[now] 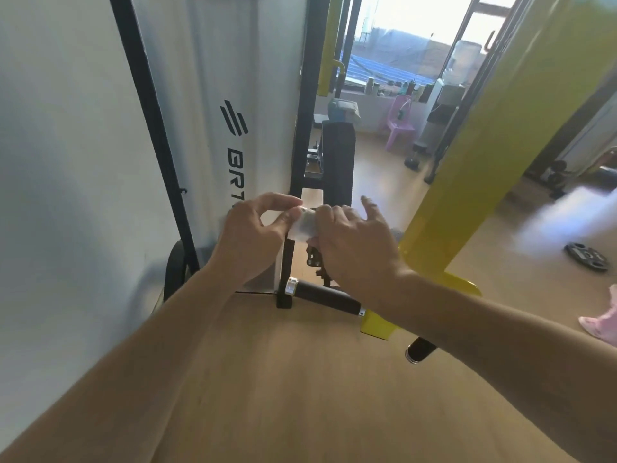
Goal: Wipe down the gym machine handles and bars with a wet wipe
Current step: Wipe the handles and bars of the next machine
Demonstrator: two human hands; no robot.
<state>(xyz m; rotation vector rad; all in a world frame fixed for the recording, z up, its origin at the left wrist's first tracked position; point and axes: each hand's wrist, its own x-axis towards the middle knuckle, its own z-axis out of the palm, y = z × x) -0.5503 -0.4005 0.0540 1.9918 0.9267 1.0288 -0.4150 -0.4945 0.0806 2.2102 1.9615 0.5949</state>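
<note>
Two hands pinch one crumpled white wet wipe (302,223) between them: left hand (248,233), right hand (350,243). The black foam-grip handle (325,297) lies at 6 o'clock below, axis running 10-to-4, nearer the right hand.

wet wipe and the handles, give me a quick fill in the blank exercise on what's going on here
1. Both hands hold the white wet wipe between them, the left hand on one side and the right hand on the ____.
2. The machine arm beside the right hand is painted ____.
3. The black handle lies ____ the hands in the picture, untouched.
4. The chair by the window is ____.

Missing words: other; yellow; below; pink
</note>
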